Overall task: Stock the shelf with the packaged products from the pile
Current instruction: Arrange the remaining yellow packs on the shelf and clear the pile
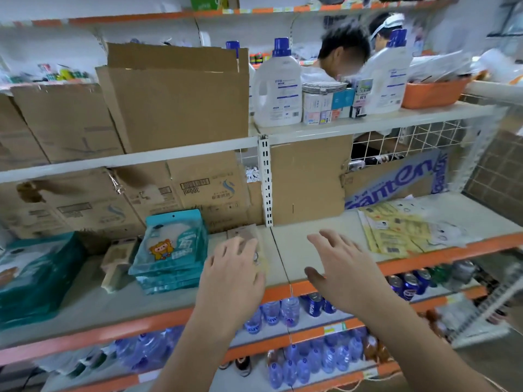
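My left hand (233, 267) lies with straight fingers on a tan packaged product (244, 232) lying flat on the middle shelf (285, 250). My right hand (339, 264) hovers open above the shelf's bare part, fingers spread, holding nothing. Left of my left hand stands a stack of teal packets (169, 250) with a cartoon figure. A loose pile of yellow packets (396, 230) lies at the shelf's right end. Two more tan packs (119, 258) sit left of the teal stack.
Large teal bags (34, 275) fill the shelf's left end. Cardboard boxes (175, 97) line the back. White detergent bottles (278, 86) and an orange basin (433, 91) stand on the upper shelf. Water bottles (280, 309) and cans (407, 284) fill lower shelves. A person (339, 58) is behind the shelving.
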`<move>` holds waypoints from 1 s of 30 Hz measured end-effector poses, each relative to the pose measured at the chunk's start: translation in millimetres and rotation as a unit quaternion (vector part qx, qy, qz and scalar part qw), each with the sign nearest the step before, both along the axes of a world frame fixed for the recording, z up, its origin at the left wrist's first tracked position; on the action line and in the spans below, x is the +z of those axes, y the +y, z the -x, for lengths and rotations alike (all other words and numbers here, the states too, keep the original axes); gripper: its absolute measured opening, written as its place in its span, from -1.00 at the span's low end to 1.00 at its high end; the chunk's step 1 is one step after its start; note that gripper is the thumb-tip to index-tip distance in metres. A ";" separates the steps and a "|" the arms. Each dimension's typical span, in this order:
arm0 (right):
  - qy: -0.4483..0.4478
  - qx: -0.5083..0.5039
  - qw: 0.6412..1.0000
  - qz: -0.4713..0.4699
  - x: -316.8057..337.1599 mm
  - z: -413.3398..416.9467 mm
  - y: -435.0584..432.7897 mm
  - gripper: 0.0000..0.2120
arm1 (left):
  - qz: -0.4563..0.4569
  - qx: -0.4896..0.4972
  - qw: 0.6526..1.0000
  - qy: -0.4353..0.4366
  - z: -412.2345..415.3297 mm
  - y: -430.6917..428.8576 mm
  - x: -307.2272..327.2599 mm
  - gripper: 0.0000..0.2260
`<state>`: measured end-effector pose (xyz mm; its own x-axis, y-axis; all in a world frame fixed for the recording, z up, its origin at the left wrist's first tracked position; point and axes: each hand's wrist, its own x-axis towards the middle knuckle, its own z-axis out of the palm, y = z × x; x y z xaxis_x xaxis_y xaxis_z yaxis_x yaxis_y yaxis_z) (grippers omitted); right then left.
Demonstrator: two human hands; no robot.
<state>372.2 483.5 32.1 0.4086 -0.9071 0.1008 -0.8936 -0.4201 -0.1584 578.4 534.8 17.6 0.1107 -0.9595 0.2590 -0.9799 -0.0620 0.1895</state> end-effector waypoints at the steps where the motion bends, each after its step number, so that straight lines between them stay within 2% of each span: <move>1: 0.001 -0.009 1.000 -0.001 -1.3 1.7 2.6 -0.42 | -0.006 -0.007 1.000 -0.006 0.9 0.1 -1.2 -0.53; 4: -0.004 -0.045 0.999 -0.006 -2.8 9.0 6.3 -0.44 | -0.004 -0.027 0.999 -0.021 2.6 -5.5 -4.4 -0.50; 8: 0.006 -0.078 0.997 -0.011 -10.3 25.3 7.7 -0.45 | 0.001 -0.057 0.998 -0.026 18.6 -17.7 -8.4 -0.56; 20: 0.017 -0.193 0.981 -0.016 -39.3 120.9 -29.8 -0.48 | -0.027 -0.179 0.983 -0.034 112.9 -93.1 -35.2 -0.60; 25: 0.029 -0.224 0.973 -0.047 -66.5 178.4 -88.1 -0.50 | -0.081 -0.196 0.977 -0.019 159.2 -149.8 -66.1 -0.61; 30: 0.044 -0.227 0.969 -0.092 -107.6 244.8 -183.7 -0.52 | -0.137 -0.182 0.973 -0.024 220.6 -238.3 -101.9 -0.55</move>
